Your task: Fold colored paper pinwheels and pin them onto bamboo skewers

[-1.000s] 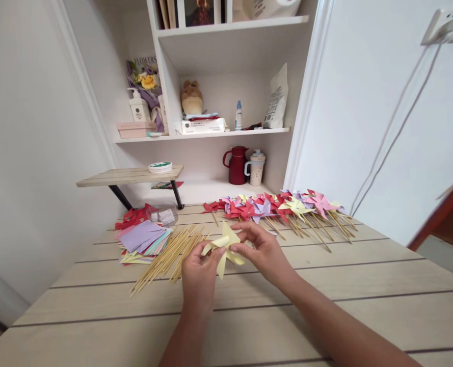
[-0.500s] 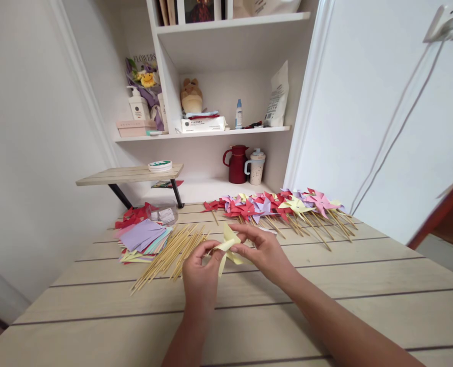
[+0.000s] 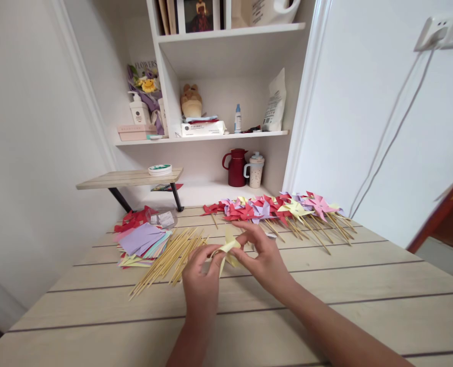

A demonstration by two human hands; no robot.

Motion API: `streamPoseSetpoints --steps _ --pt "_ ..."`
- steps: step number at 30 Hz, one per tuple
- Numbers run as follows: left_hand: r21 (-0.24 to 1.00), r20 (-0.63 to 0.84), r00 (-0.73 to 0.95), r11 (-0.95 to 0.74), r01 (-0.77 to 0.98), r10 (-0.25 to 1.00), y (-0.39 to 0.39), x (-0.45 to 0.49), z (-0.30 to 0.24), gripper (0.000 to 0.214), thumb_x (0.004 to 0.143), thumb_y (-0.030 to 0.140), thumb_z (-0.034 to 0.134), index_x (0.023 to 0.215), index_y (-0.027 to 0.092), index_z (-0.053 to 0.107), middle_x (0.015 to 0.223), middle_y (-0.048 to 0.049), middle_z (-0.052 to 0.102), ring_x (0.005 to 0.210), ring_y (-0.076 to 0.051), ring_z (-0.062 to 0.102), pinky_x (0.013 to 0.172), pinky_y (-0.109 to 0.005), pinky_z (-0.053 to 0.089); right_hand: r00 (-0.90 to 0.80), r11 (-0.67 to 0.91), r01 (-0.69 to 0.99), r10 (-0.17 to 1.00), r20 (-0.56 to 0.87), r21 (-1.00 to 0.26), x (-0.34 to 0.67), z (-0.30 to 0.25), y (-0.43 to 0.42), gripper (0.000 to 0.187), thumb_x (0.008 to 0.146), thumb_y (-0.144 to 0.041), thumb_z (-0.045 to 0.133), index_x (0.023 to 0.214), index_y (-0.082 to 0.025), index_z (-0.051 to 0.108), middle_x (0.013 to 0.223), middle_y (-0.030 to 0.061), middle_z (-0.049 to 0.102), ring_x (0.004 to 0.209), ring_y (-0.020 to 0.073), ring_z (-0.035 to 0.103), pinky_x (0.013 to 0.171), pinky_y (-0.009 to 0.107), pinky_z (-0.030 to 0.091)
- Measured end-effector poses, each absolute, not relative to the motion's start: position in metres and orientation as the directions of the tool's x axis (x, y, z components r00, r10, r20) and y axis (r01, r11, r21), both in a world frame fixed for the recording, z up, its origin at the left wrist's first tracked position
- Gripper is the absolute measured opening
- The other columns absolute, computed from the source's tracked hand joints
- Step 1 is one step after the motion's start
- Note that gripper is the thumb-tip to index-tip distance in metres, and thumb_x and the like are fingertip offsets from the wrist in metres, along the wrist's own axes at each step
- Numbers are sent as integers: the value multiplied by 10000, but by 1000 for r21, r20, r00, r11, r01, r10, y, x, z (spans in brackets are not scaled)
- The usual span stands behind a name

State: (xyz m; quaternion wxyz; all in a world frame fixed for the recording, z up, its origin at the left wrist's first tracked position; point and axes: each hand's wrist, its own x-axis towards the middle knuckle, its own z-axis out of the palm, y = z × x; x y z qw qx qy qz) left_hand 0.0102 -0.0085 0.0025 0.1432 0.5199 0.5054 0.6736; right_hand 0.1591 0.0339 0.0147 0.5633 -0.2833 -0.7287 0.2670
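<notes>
Between my two hands, above the table, is a pale yellow paper pinwheel (image 3: 230, 247) with folded, partly blurred blades. My left hand (image 3: 201, 270) pinches its left side between thumb and fingers. From the right, my right hand (image 3: 262, 255) grips the blades near the centre with thumb and index finger, its other fingers raised. Whether a stick or pin is in the pinwheel is hidden by my fingers. Just left of my left hand lies a spread of thin wooden sticks (image 3: 165, 260). Coloured paper sheets (image 3: 142, 239) are stacked beyond them.
Finished pinwheels on sticks (image 3: 295, 208) lie in a row at the back right. Red paper pieces (image 3: 134, 218) and a clear plastic box (image 3: 163, 218) sit behind the sheets. A small raised stand (image 3: 130, 178) rises at the back left. A red jug (image 3: 237, 168) and a cup (image 3: 255, 171) stand behind.
The camera view has tilted slightly upward. Both hands stay on the yellow pinwheel; my right hand's fingers have shifted a little and the upper blade looks blurred.
</notes>
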Motion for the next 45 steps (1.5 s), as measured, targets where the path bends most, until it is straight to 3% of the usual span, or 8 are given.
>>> streamPoseSetpoints --steps 4,8,16,27,32,37,42,45 --pt "973 227 -403 -225 52 887 -2 9 1 224 744 343 738 893 179 770 762 -35 753 675 -185 658 626 -271 486 -256 505 -1 834 488 -863 158 16 39 549 813 -288 727 1317 -253 512 712 -47 596 668 160 599 675 316 502" --pt "980 96 -356 -152 -132 930 -1 9 2 324 700 348 787 952 145 766 764 -50 759 672 -173 669 624 -248 483 -274 411 -69 868 413 -909 159 14 44 548 768 -330 767 1263 -237 549 715 -52 588 658 147 582 627 289 480" --pt "970 42 -269 -104 -220 962 -5 9 6 403 666 354 827 986 120 754 802 -86 767 770 -207 711 702 -265 522 -301 453 28 854 425 -891 164 14 46 543 768 -312 761 1271 -241 568 755 -28 601 733 163 581 700 315 478" --pt "986 35 -314 -83 -142 949 -4 11 7 348 679 370 792 921 123 751 740 -66 760 678 -182 689 621 -248 509 -375 265 -60 887 268 -962 163 12 48 636 725 -346 792 1296 -224 539 694 -58 569 614 118 509 566 243 376" --pt "989 72 -306 -108 -102 949 -3 10 3 349 692 369 777 947 132 751 806 -77 770 756 -208 704 676 -277 523 -337 377 14 874 351 -926 163 13 46 572 770 -299 748 1299 -228 545 714 -52 570 676 135 537 639 270 426" --pt "981 190 -355 -165 99 915 0 9 -2 264 694 351 770 888 173 753 800 -47 762 707 -188 661 659 -279 494 -300 484 81 845 442 -871 162 11 45 525 794 -265 714 1294 -233 555 736 -36 597 711 157 563 729 319 465" --pt "896 421 -414 -296 332 807 -4 12 1 93 731 292 747 749 207 716 720 0 717 702 -182 638 666 -284 465 -294 542 81 815 499 -837 162 9 44 470 816 -250 701 1269 -253 576 784 -20 627 772 174 605 792 347 484" --pt "721 658 -331 -441 534 676 -8 12 1 30 764 197 704 764 226 697 731 14 714 734 -190 650 718 -314 460 -307 569 78 795 523 -819 164 10 43 455 846 -236 673 1287 -262 561 815 -7 654 780 179 624 794 359 504"
